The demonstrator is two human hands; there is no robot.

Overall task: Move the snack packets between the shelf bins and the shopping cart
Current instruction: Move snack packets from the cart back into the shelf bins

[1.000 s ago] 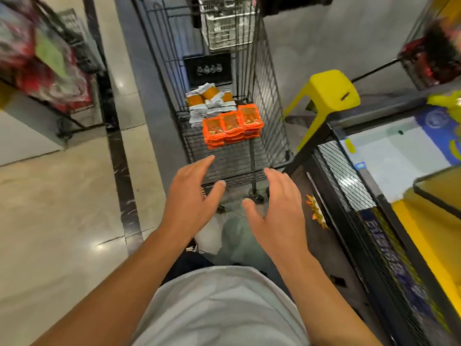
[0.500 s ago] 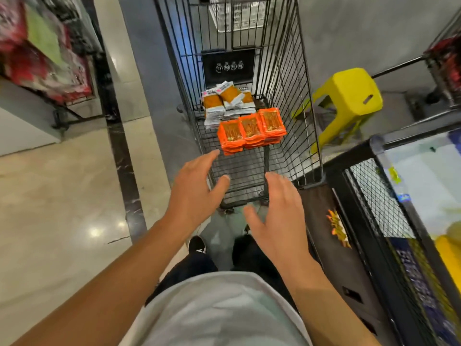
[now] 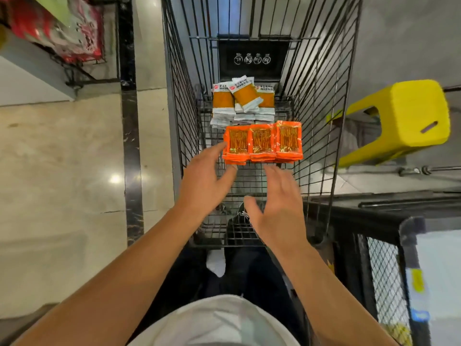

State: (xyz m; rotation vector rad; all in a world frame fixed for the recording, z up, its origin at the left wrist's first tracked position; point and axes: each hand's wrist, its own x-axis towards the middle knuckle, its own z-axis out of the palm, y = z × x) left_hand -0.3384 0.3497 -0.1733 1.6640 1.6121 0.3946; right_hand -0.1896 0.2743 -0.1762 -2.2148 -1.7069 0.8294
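Note:
A black wire shopping cart stands straight ahead. On its floor lie three side-by-side stacks of orange snack packets, and behind them stacks of white-and-amber packets. My left hand reaches into the cart with fingers spread, its fingertips at the left edge of the orange stacks. My right hand hovers open just short of the orange stacks, holding nothing.
A yellow plastic stool lies tipped to the right of the cart. A black mesh shelf bin stands at the lower right. A rack of red packaged goods is at the upper left, across a polished floor.
The cart and packets have come much closer. Both hands have moved forward into the cart, and the left fingertips have reached the orange stacks.

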